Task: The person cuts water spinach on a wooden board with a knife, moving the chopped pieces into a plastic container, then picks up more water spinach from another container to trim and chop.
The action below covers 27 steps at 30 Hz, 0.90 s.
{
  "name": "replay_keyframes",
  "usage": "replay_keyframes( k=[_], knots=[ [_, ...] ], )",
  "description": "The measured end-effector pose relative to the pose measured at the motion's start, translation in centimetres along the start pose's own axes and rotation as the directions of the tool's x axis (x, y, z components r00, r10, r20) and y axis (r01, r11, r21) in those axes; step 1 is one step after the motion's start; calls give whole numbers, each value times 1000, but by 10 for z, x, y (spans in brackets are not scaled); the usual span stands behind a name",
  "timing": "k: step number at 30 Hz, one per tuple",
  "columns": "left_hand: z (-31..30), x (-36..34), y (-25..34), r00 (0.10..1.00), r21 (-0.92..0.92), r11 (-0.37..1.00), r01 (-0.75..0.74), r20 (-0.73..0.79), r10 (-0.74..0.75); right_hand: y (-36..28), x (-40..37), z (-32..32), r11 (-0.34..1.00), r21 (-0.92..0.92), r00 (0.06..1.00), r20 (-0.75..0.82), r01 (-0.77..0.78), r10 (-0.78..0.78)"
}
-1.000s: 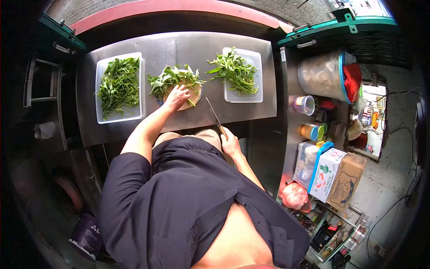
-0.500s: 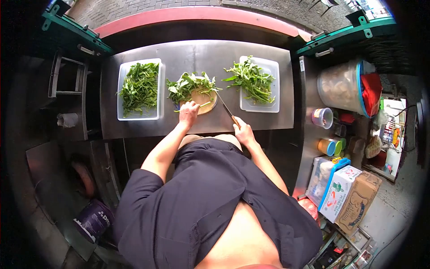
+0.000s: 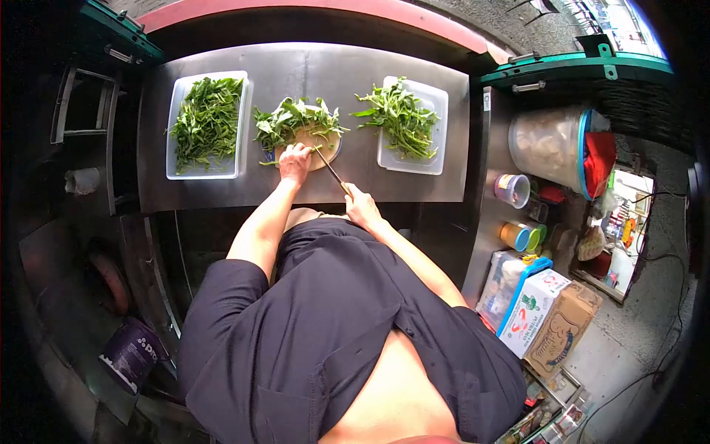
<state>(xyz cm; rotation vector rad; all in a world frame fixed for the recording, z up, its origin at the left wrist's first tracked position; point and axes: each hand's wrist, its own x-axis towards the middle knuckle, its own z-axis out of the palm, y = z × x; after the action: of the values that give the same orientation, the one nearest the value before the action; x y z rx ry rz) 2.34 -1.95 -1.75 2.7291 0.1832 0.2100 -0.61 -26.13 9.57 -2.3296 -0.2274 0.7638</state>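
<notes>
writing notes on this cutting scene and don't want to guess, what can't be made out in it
- Left fingertips, head view: too small to tell how they grip the stem.
- Cutting board, head view: its far part is hidden under the greens.
- Knife handle, head view: mostly covered by the right hand.
- Right-side tub, head view: much of its floor is hidden by greens.
- Metal rack, head view: cut off by the bottom edge.

The surface (image 3: 384,180) is smooth metal with a soft sheen, worn duller in patches. Both trays (image 3: 243,126) (image 3: 441,148) look like smooth, cloudy plastic. That knife (image 3: 330,169) has a metal blade; the dark shirt (image 3: 325,296) is matt cloth, and the brown box (image 3: 566,325) matt cardboard.
</notes>
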Motion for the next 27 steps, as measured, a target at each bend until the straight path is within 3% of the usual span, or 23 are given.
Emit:
replay_keyframes(
  k=[3,9,12,16,20,27],
  knots=[
    [2,5,1,998,8,1000,22,65,-22,0,0,7,998,6,996,-67,57,-57],
    [0,11,2,988,-8,999,54,147,-52,-22,-5,7,990,-136,998,-52,-39,33],
    [-2,13,0,983,-22,999,46,176,-41,-34,-8,10,987,-121,993,-59,-107,100],
    [-2,14,-4,979,-85,995,47,201,-29,-39,-10,23,995,-74,991,-118,-65,56],
    [1,11,-10,982,-130,991,42,189,-17,-50,-12,20,972,-153,981,-100,-178,164],
    [3,15,-11,983,-126,990,56,179,-33,-66,-9,14,956,-206,978,-69,-208,198]
  ],
)
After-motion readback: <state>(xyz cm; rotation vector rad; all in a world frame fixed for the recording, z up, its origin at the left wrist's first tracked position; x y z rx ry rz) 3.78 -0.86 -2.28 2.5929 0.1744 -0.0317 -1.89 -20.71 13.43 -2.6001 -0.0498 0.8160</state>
